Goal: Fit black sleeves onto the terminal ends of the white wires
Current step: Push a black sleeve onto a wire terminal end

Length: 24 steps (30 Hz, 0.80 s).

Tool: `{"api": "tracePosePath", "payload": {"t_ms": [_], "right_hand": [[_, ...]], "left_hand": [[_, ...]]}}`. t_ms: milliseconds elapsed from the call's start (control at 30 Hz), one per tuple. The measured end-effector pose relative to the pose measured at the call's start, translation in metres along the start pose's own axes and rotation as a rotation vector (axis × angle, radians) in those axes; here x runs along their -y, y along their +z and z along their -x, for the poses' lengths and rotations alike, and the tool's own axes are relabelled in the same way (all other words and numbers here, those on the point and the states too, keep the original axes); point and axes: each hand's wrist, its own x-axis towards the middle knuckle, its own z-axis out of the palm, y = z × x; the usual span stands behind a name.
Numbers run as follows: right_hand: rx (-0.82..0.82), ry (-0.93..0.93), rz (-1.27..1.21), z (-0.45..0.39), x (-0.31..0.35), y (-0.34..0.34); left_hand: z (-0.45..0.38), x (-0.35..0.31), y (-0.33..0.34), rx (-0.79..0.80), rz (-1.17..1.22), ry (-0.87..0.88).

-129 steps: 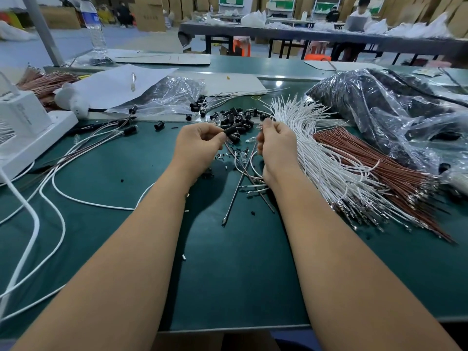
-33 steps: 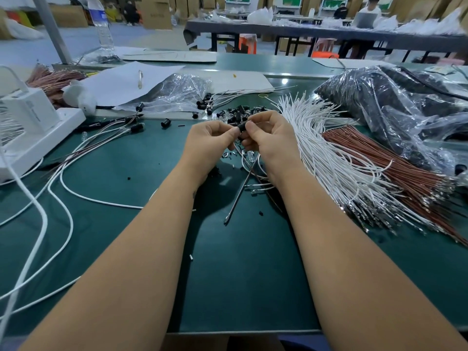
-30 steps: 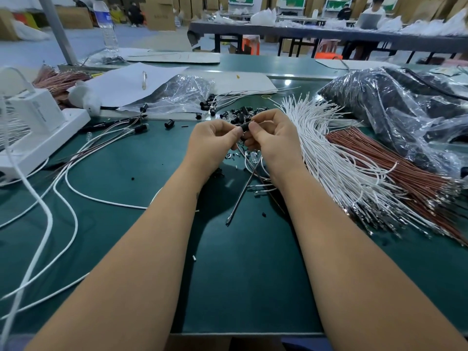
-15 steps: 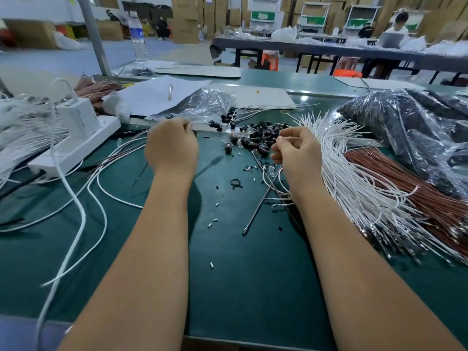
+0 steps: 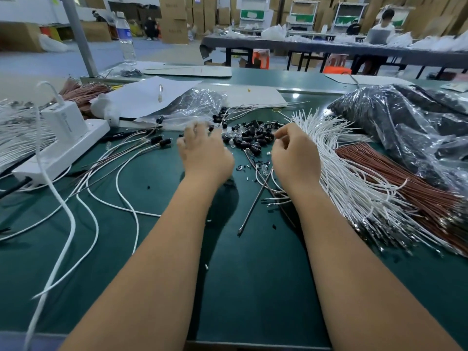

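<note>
A loose pile of small black sleeves [image 5: 249, 138] lies on the green mat between my hands. To its right fans a thick bundle of white wires [image 5: 349, 178] with metal terminals at the near ends. My left hand [image 5: 205, 155] hovers at the pile's left edge, fingers spread and blurred, holding nothing. My right hand [image 5: 295, 155] is curled at the pile's right edge, thumb and forefinger pinched on the end of a thin white wire. Wires with sleeves fitted [image 5: 162, 142] lie to the left.
Brown wires [image 5: 405, 178] lie beside the white bundle, under a plastic bag of black parts [image 5: 405, 122]. A white power strip [image 5: 63, 153] with a charger and trailing cables sits at the left. A thin metal rod [image 5: 253, 206] lies between my forearms. A crumpled clear bag [image 5: 197, 102] sits behind.
My hands were joined at the pile a second ago, then parted. My left hand swung out left and has come back toward the sleeves with fingers spread. My right hand stayed by the white bundle.
</note>
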Motion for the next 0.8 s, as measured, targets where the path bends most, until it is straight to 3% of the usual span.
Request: {"api": "tracePosePath", "payload": {"t_ms": [67,133,300,533,800], "right_hand": [[-0.091,-0.070,0.216,-0.002,-0.006,-0.005],[-0.169,-0.020,0.357,-0.006,-0.015,-0.014],[-0.035,0.218,0.568,-0.008,-0.031,-0.027],[-0.022,0.217,0.619,-0.007,-0.029,-0.028],[0.007,0.251,0.646,-0.009,-0.031,-0.028]], "left_hand": [[0.004,-0.015,0.006,0.167,0.100,0.001],[0.006,-0.028,0.007,0.336,0.321,-0.078],[0.005,-0.038,0.008,0.482,0.915,-0.104],[0.006,-0.029,0.008,0.395,1.035,-0.114],[0.008,-0.029,0.008,0.265,0.976,-0.109]]}}
